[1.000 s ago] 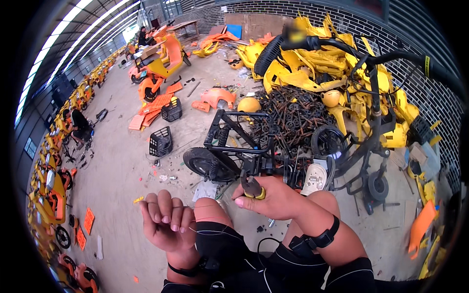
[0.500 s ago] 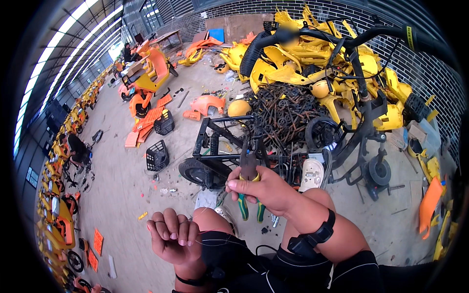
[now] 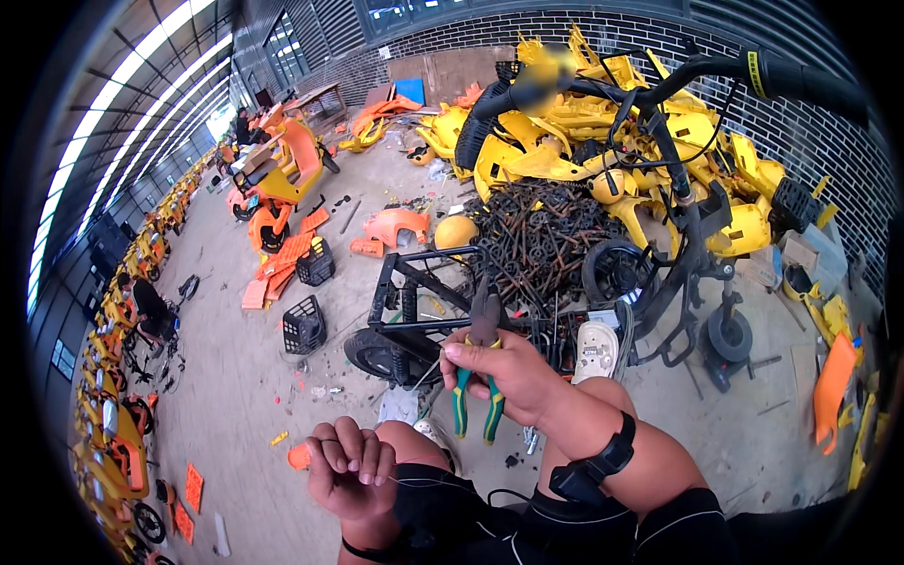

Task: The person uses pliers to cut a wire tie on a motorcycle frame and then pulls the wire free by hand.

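My right hand (image 3: 516,372) clamped round pliers (image 3: 484,330), before the frame (image 3: 433,254), my left hand (image 3: 353,468) apart from it, curled on a wire (image 3: 419,484), parts (image 3: 537,235) heaped right of the frame

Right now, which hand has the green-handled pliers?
The right hand. It grips the pliers, dark jaws up, handles poking out below. The lower, curled left hand seems to hold only a thin strand.

The right hand (image 3: 516,375) is closed in a grip, its thumb (image 3: 476,357) pointed left; the right forearm (image 3: 584,419) is angled back behind. The left hand (image 3: 350,476) is held left of the grip, nearer the body, fingers (image 3: 349,439) curled.
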Demonstrator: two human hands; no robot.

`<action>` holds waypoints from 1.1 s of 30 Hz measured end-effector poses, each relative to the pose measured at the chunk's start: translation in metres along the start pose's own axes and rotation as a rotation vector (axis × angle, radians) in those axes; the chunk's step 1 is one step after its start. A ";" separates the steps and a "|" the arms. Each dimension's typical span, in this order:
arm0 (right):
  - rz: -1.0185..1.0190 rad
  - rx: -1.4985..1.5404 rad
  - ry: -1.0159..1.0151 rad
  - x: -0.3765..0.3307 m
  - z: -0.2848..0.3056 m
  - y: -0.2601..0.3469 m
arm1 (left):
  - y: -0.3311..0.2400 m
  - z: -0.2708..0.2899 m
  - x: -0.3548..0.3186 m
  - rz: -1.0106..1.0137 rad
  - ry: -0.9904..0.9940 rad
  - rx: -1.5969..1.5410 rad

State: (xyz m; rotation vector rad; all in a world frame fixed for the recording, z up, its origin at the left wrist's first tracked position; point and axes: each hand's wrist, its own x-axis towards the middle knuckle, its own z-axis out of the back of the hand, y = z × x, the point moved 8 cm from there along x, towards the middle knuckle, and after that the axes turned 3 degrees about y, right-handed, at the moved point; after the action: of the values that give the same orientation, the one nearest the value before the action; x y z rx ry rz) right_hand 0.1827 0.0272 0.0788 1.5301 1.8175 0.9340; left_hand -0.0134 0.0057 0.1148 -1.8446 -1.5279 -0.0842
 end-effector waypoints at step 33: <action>0.053 -0.946 0.024 -0.004 -0.035 -0.023 | -0.047 -0.019 -0.020 0.039 0.064 0.425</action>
State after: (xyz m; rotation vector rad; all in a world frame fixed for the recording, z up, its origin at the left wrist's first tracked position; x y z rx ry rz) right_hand 0.1420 0.0160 0.0803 0.9462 1.0519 1.5362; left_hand -0.0528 -0.0206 0.1420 -1.5159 -1.3429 0.1847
